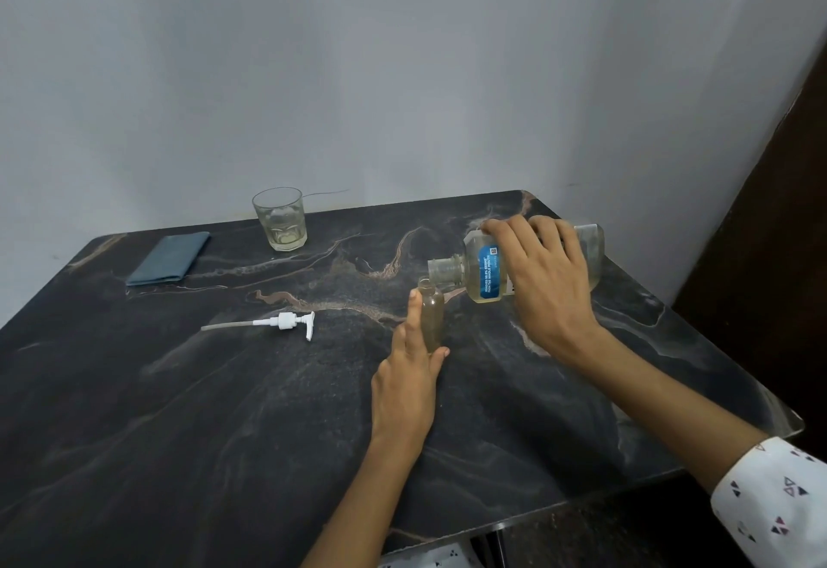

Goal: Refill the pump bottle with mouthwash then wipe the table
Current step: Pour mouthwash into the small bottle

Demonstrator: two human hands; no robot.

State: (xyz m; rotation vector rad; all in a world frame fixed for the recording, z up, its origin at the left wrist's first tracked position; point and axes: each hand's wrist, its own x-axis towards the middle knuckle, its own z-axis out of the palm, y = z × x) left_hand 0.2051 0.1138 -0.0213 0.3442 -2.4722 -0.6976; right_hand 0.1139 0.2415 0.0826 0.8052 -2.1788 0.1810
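The right hand (543,281) grips the mouthwash bottle (492,270) tipped sideways, its mouth just above the pump bottle (432,317) (upright, steadied by the left hand (409,377)).

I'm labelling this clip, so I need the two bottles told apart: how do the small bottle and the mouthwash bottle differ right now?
The small bottle stands upright on the table; the mouthwash bottle is tipped sideways above it, mouth over the small one's neck. The small bottle is slim and unlabelled; the mouthwash bottle is wider, with a blue label. The left hand steadies the small bottle; the right hand grips the mouthwash bottle. Both are clear, uncapped and hold pale yellowish liquid.
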